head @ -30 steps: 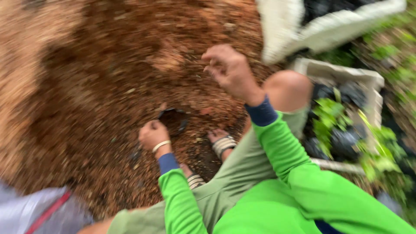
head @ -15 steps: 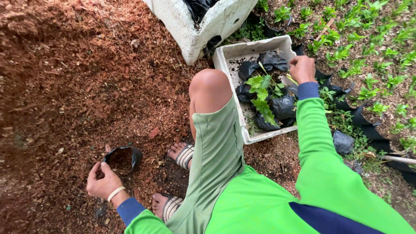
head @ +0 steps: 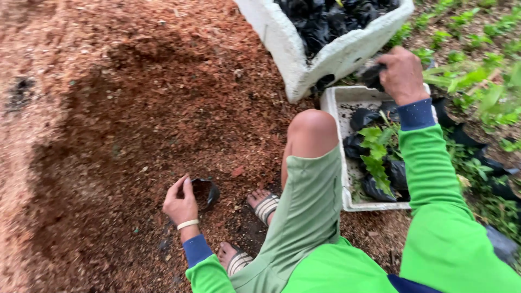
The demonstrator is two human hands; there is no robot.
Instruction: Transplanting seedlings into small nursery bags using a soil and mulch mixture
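My left hand [head: 180,204] rests on the brown mulch, fingers apart, right against the left rim of a small black planting bag [head: 209,191] that stands open with soil in it. My right hand [head: 402,73] is raised over the far edge of a white foam tray [head: 335,106] and is closed on a black seedling bag [head: 373,76]. Blurred green leaves [head: 468,79] trail off to the right of it. Several more bagged seedlings [head: 376,157] sit in the tray beside my bare knee [head: 311,130].
A bigger white foam box [head: 304,51] full of black bags stands just behind the tray. Rows of green seedlings [head: 488,108] in black bags fill the ground at right. A mound of reddish-brown mulch [head: 108,108] covers the left. My sandalled feet [head: 264,205] are near the planting bag.
My right hand has closed on a black seedling bag and lifted it from the tray. My left hand has opened its fingers against the planting bag's rim.
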